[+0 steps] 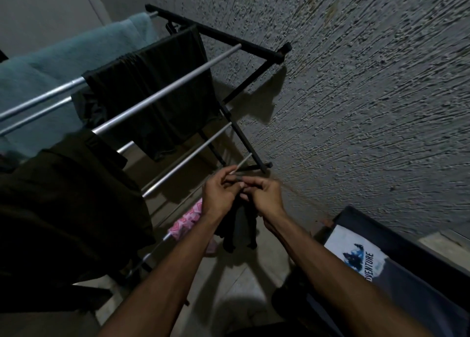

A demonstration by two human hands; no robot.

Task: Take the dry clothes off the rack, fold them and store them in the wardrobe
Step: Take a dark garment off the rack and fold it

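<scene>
**Small dark garment held up beside the drying rack**

Filling the upper right of the frame: a rough textured wall (356,82). Spreading across the left half: the drying rack (162,92), black frame and silver rails, standing against that wall. Hanging over its rails: a teal towel (50,64) at the upper left, a dark green garment (152,87) near the centre, a big dark piece (63,209) at the lower left, and a pink patterned cloth (187,219) low down, partly hidden by the left forearm. Lying at the lower right: a dark bin (407,273) holding a folded white printed shirt (356,258). Dangling at centre, just right of the rack and above the floor: a small black garment (237,230). Pinching its top edge, fingers curled: the left hand (220,197) and the right hand (264,197), close together, fingertips nearly touching.
</scene>
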